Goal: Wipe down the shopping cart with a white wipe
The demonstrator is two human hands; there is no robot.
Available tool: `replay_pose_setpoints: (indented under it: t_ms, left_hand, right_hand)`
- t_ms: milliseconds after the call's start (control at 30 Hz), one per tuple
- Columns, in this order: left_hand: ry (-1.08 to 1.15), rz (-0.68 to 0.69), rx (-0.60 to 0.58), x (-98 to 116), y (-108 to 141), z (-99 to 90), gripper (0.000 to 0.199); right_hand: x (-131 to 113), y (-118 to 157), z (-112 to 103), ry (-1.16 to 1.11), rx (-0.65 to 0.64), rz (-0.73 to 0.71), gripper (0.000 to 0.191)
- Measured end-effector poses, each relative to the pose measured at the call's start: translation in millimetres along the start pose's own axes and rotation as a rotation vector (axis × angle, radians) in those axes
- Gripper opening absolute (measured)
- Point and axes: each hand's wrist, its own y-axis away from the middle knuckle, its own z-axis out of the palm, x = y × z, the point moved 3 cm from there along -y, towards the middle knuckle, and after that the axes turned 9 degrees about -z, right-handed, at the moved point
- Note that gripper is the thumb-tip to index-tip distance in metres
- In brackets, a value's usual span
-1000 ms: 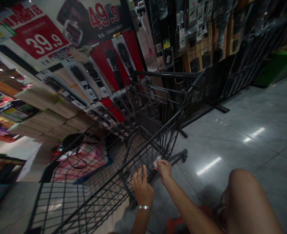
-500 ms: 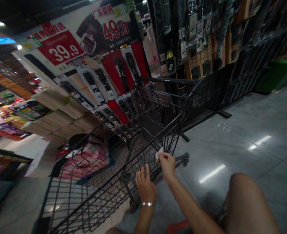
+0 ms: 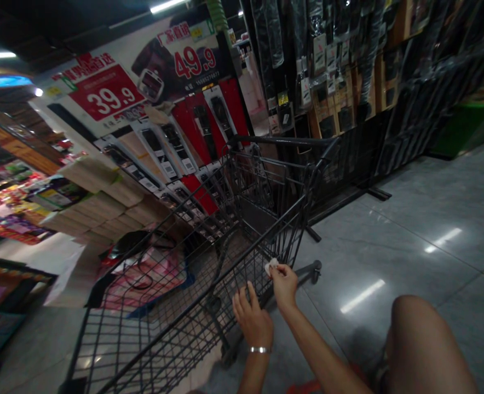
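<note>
A dark wire shopping cart (image 3: 283, 141) stands in front of me. My right hand (image 3: 285, 285) pinches a small crumpled white tissue (image 3: 270, 267) between thumb and fingers, close against the cart's near side. Left of it, my left hand (image 3: 253, 320), with a silver bracelet (image 3: 259, 349) at the wrist, has its fingers stretched and apart at the wire mesh. Whether its fingertips touch the wires, I cannot tell. Inside the basket's far end, or just beyond its mesh, lies a pink bundle (image 3: 155, 272) with a dark strap.
Behind the cart stands a belt display with a red price sign (image 3: 102, 96). More wrapped belts (image 3: 328, 98) hang on a rack at the right. Stacked boxes (image 3: 98, 202) stand at the left. My bent knee (image 3: 418, 328) is above the grey tiled floor (image 3: 393, 257).
Both hands have shifted slightly right and down in the picture. The right hand keeps its pinch on the tissue, and the left fingers stay apart. The cart has hardly changed place.
</note>
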Motion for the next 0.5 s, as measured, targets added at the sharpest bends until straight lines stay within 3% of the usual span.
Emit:
replay_pose_setpoints:
  t_ms: [300,500]
  left_hand:
    - [-0.047,-0.022,0.052,-2.3,0.8,3.1,0.066]
    - [-0.075,0.008,0.024,-6.6,2.6,5.5,0.072]
  right_hand:
    - [17.7,-1.9,-4.2,-0.106,-0.005,-0.002,0.025]
    - [48.4,2.6,-12.0,0.064,0.024,0.112,0.032]
